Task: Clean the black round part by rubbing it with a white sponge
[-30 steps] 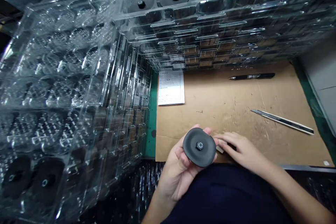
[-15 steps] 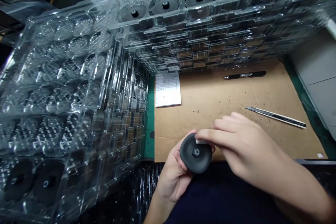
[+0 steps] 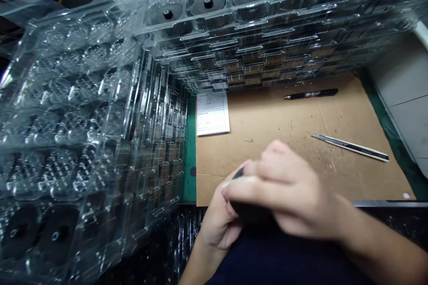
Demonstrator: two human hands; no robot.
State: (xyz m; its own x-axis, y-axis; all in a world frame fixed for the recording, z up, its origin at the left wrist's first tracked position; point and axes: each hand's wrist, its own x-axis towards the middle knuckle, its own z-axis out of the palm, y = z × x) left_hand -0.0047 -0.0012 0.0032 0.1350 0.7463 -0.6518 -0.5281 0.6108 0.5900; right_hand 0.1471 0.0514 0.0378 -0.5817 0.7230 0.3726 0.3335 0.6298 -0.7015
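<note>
Bare hands at work over the near edge of the table (image 3: pixel 191 185), toward its left corner. The left hand (image 3: pixel 220 220) held a black disc (image 3: pixel 238 173) just over that edge, its fingers curled about the rim. The right hand (image 3: pixel 287 191), blurred, lay across the disc and hid most of it; whether its fingers pinched anything, I could not tell. A cardboard sheet (image 3: pixel 267 120) covered much of the table. On it, a printed pad (image 3: pixel 213 113) lay at the far left corner, a black pen (image 3: pixel 310 94) near the far edge, and a slim knife (image 3: pixel 351 147) toward the right edge, blade pointing left. Clear tray stacks rose along the left edge (image 3: pixel 113 111) and the far edge (image 3: pixel 247 22), similar dark parts (image 3: pixel 59 234) seated in both.
</note>
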